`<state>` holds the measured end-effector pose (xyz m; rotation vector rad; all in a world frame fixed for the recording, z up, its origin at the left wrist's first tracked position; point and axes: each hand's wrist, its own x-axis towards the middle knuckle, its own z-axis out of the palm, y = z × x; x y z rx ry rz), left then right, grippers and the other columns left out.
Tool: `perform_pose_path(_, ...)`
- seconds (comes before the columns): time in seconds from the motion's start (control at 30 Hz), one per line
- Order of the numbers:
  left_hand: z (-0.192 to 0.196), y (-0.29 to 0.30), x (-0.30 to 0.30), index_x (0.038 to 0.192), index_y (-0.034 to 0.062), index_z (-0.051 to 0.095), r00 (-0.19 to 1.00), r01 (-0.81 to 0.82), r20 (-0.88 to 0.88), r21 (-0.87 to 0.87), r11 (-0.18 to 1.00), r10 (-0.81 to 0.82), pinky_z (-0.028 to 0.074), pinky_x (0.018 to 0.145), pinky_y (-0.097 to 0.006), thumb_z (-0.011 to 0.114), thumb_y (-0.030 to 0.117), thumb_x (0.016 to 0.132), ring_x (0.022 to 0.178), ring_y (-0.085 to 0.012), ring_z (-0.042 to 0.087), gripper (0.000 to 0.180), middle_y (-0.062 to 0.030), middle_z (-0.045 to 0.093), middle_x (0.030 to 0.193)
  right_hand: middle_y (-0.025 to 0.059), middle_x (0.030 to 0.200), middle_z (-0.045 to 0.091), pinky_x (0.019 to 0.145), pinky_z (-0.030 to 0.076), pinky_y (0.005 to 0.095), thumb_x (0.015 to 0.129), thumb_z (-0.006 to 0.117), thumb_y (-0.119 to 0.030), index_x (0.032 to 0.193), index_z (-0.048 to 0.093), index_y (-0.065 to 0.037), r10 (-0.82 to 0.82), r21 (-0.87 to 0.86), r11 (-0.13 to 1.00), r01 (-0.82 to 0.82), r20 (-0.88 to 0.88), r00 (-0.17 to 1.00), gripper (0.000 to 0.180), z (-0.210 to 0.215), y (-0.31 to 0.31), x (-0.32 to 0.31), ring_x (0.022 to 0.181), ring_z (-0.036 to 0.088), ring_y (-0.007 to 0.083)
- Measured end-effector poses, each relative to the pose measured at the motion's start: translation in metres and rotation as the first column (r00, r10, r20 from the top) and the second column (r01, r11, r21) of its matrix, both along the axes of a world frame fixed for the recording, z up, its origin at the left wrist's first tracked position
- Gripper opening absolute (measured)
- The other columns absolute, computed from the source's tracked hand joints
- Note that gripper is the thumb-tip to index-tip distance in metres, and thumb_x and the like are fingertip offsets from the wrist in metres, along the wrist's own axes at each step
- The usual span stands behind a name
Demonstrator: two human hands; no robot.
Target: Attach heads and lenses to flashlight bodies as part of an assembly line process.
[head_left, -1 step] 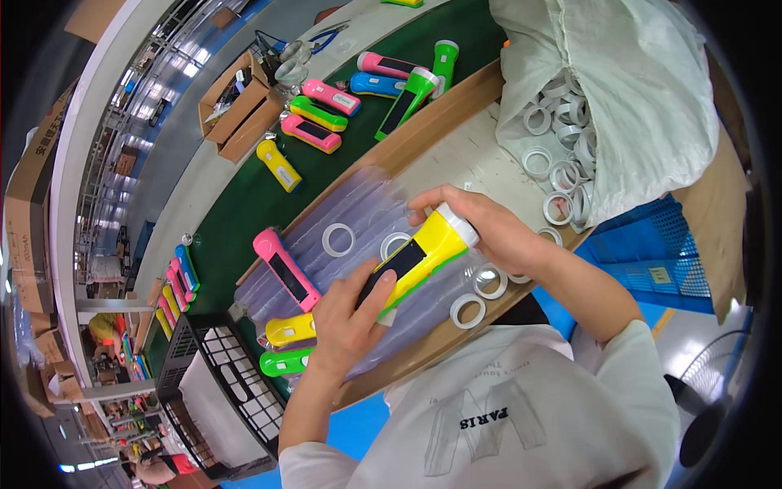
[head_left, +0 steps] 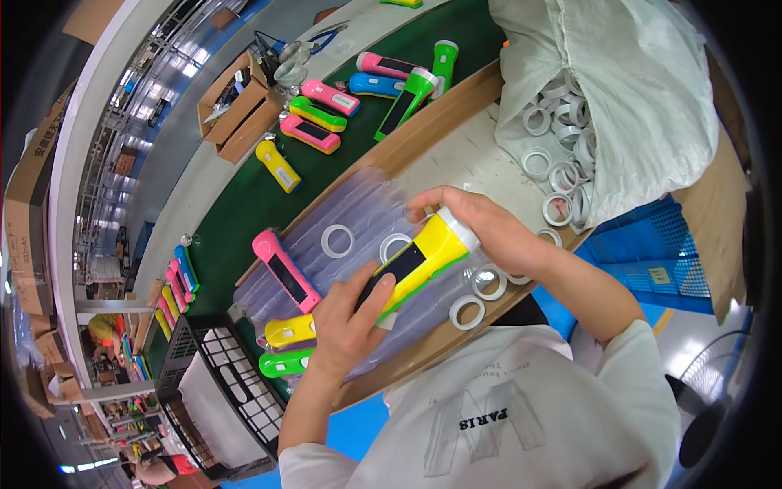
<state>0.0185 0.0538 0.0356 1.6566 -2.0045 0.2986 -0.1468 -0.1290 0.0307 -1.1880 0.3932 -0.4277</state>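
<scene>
A yellow flashlight (head_left: pixel 436 244) with a green underside, a dark panel and a white ring at its head is between my hands, tilted up to the right. My left hand (head_left: pixel 344 322) is wrapped round its handle, thumb along the dark panel. Cupped about the white head end is my right hand (head_left: pixel 495 232); some of its fingers are hidden behind the head. Beneath lies a layer of clear plastic tubes (head_left: pixel 326 216), with a loose white ring (head_left: pixel 338 240) on top. Beside my left hand rest a pink flashlight (head_left: pixel 287 270), another yellow flashlight (head_left: pixel 289 331) and a green flashlight (head_left: pixel 283 363).
A white sack (head_left: pixel 627 98) spills several white rings (head_left: pixel 538 163) at the right. Beyond the tray's cardboard edge (head_left: pixel 464 94), several coloured flashlights lie on a green belt (head_left: pixel 236 196). An open cardboard box (head_left: pixel 244 118) stands past them. A black crate (head_left: pixel 232 379) is at the lower left.
</scene>
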Motion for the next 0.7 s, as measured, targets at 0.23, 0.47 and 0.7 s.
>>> perform_pose_path(0.23,0.019,0.011,-0.024,0.115,-0.0026,0.062,0.757,0.086,-0.646,0.248,0.965,0.099,0.054,0.077,-0.033,0.080,0.008,0.071,0.089,-0.0262,0.069,0.049,-0.0169,0.068,0.103,0.0147,0.100,0.063,0.080,0.049,0.0369,0.098,0.039,-0.043,0.109,0.062,-0.003,-0.038,-0.593,0.784,0.183,0.249,0.968,0.048,0.022,0.016,-0.024,0.088,0.060,0.0244)
perform_pose_path(0.47,0.046,-0.011,-0.019,0.120,-0.0004,0.060,0.889,0.034,-0.447,0.288,0.957,0.102,0.055,0.072,-0.034,0.078,0.007,0.070,0.083,-0.0266,0.069,0.053,-0.0148,0.068,0.101,0.0088,0.084,0.063,0.070,0.050,0.0307,0.095,0.047,-0.030,0.090,0.064,-0.003,-0.084,-0.430,0.900,0.068,-0.019,0.996,0.032,0.012,-0.014,0.003,0.075,0.061,0.0236)
perform_pose_path(0.7,0.007,-0.010,-0.016,0.121,0.0004,0.059,0.820,-0.098,-0.521,0.281,0.955,0.238,0.055,0.071,-0.035,0.075,0.009,0.076,0.084,-0.0256,0.066,0.048,-0.0136,0.067,0.104,0.0116,0.103,0.064,0.086,0.051,0.0313,0.102,0.034,-0.046,0.118,0.057,-0.003,0.111,0.300,0.950,-0.084,-0.074,0.991,0.052,-0.019,-0.026,0.016,0.098,0.063,0.0184)
